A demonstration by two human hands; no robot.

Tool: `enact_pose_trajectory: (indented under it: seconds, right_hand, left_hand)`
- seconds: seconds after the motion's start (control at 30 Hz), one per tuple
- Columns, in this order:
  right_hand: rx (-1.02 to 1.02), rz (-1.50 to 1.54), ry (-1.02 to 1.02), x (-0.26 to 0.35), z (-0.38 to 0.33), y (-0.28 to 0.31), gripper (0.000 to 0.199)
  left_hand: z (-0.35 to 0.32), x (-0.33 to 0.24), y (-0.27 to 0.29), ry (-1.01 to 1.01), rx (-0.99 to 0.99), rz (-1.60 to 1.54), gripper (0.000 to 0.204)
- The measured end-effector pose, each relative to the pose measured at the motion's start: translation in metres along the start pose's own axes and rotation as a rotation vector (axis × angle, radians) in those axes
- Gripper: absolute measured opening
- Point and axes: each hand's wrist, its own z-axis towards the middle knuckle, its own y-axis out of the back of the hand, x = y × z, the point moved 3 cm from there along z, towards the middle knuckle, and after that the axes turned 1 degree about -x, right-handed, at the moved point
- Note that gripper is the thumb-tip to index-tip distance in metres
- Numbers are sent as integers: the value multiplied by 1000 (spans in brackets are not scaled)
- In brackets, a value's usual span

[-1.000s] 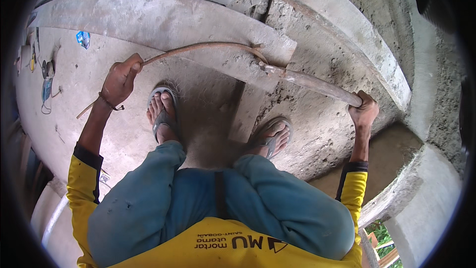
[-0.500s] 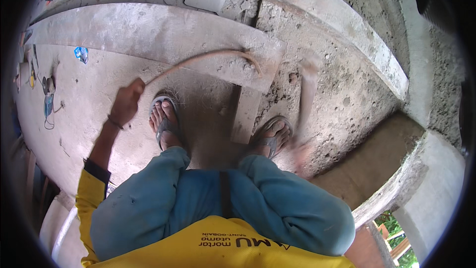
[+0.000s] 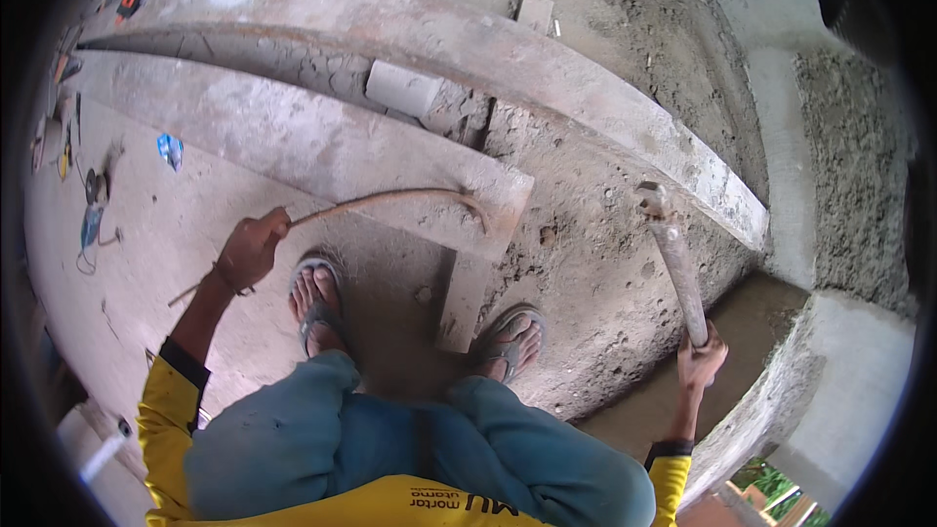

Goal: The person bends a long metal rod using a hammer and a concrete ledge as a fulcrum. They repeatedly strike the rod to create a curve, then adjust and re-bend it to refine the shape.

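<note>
**Bar and hammer over the planks**

Rough concrete floor [image 3: 166,234] spreads under me, dusty on the left and crusted with grey mortar [image 3: 605,244] on the right. Two long planks cross it: the far plank [image 3: 468,49] curves from the upper left down to the right edge of the floor, and the near plank [image 3: 293,141] lies closer to my feet, ending just above them. Between the two planks sits a grey block [image 3: 402,88].

My left hand [image 3: 250,250] is closed tight around a thin, bent steel bar [image 3: 390,199]. That bar runs from my fist up and to the right, and its hooked end rests on the right end of the near plank. A short tail of it sticks out behind my wrist.

My right hand [image 3: 701,361] grips the lower end of a hammer [image 3: 673,259] handle, fingers wrapped fully round it. Its head is raised, up over the mortar and close to the far plank's right end, well apart from the bar.

My sandals [image 3: 314,298] stand on the floor between both hands, with a short wood offcut [image 3: 465,301] lying between them. Small tools [image 3: 93,205] lie scattered near the floor's left edge.
</note>
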Motion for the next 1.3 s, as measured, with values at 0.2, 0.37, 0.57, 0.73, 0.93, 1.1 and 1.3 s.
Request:
enact_pose_trajectory:
  seconds: [0.2,0.37,0.57,0.73,0.93,1.1,1.3]
  right_hand:
    - [49,176,298,49,72,-51,26]
    - [66,178,511,81,110,-74,31]
    - [63,221,605,98,144,-91,29]
    - [95,234,666,104,175,-103,27]
    - [120,215,673,122,203,-115,27]
    - [165,94,617,106,174,-107,26]
    - [163,83,551,88,109,-84,31]
  left_hand:
    - [-4,1,6,-40,25,-27,31]
    - [-3,-4,10,-27,48,-7,38]
    - [-4,-2,9,0,48,-13,38]
    - [-3,-2,10,0,50,-22,37]
    - [-1,-3,11,29,78,-28,37]
    - [-3,-4,12,-15,58,-21,36]
    - [-1,-4,13,29,67,-38,40]
